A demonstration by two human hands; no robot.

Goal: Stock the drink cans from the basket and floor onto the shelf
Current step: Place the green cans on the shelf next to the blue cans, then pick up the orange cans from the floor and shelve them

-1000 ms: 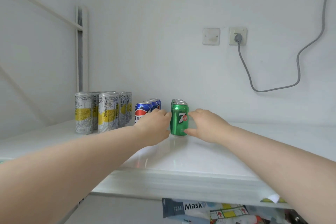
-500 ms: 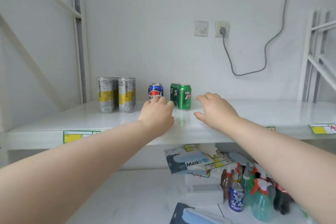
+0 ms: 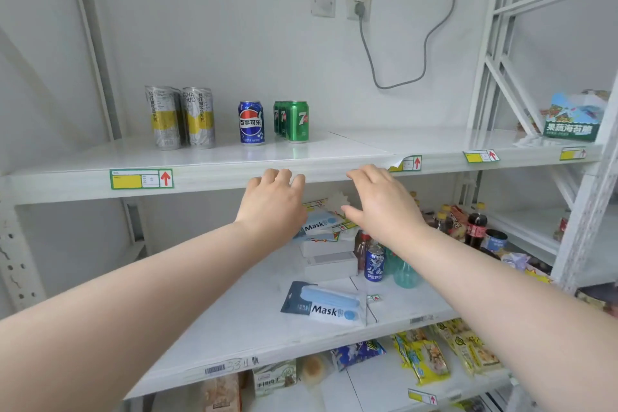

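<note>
Green 7UP cans (image 3: 297,122): upright on shelf (image 3: 368,142), beside Pepsi can (image 3: 251,123).
Left hand (image 3: 272,207): fingers relaxed, empty.
Right hand (image 3: 381,204): fingers relaxed, empty.

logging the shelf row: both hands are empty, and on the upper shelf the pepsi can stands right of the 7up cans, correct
Not quite. The head view shows the pepsi can standing left of the 7up cans on the upper shelf, not right of them. The left hand and right hand are indeed empty.
</note>
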